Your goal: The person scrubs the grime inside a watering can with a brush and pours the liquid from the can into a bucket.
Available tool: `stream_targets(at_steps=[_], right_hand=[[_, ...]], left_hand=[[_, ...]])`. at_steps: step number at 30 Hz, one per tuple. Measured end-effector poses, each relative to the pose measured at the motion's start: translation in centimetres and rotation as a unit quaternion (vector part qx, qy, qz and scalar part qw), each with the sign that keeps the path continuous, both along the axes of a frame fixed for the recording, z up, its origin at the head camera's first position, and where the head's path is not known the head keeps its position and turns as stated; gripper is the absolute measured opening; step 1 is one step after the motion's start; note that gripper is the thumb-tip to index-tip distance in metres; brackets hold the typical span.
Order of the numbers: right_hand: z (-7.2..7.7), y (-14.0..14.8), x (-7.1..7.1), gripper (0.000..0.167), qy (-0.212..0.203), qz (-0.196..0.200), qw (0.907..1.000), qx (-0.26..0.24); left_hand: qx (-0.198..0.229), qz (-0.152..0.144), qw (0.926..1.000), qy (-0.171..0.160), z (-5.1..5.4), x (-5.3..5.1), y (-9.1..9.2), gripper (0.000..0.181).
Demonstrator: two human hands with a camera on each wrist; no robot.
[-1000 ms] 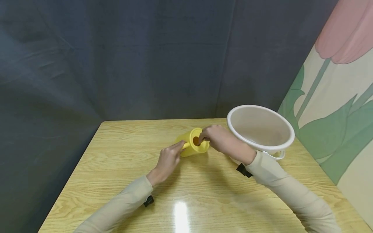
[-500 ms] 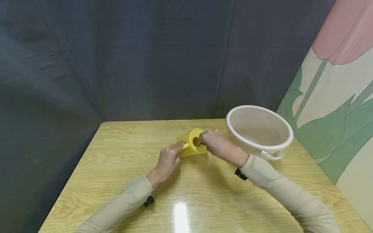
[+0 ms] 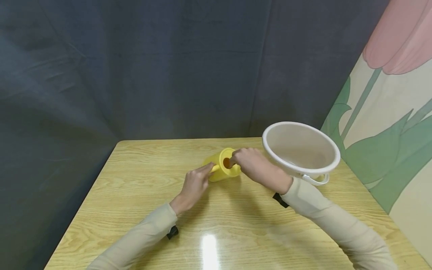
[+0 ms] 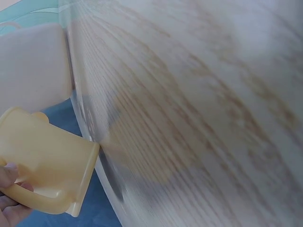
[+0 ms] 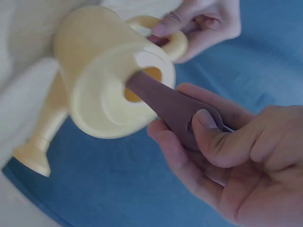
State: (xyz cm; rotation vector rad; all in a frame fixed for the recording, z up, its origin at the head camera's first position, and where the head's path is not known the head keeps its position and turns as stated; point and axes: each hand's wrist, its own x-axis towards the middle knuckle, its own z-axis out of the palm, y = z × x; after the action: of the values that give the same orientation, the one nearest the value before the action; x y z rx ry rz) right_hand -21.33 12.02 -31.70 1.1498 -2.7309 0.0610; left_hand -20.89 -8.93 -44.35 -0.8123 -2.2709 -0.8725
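A yellow watering can is tilted over the table, its round top opening turned towards me. My left hand grips its side handle, also visible in the left wrist view, where the can looks pale. In the right wrist view, my right hand pinches a flat dark-brown handle that widens towards a hole under my thumb. Its narrow end goes into the can's opening, so whatever it carries is hidden inside. The can's spout ends in a flared head.
A white bucket with a bail handle stands right of the can, close to my right forearm. Beneath lies a wood-grain table. A dark curtain hangs behind it, and a wall painted with tulips is on the right.
My right hand dips slightly at the can's opening, then rises a little, ending somewhat lower and further left than a second ago. The left hand and can stay almost still.
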Motion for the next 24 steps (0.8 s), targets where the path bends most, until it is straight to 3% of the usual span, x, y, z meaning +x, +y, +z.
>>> stream_targets(at_steps=[9,17,24], right_hand=[[-2.4,0.1,-0.7,0.054,-0.022,-0.013,0.9993,-0.028],[-2.5,-0.2,-0.8,0.047,0.005,-0.002,0.9998,-0.018],[-2.9,-0.3,-1.0,0.018,0.003,0.010,0.9995,-0.031]], left_hand=[[-0.002,-0.002,1.0000,0.000,0.0,0.0,0.4,0.033],[0.007,0.006,1.0000,0.000,0.2,-0.3,0.2,0.036],[0.008,0.008,0.9999,0.002,0.0,-0.3,0.1,0.035]])
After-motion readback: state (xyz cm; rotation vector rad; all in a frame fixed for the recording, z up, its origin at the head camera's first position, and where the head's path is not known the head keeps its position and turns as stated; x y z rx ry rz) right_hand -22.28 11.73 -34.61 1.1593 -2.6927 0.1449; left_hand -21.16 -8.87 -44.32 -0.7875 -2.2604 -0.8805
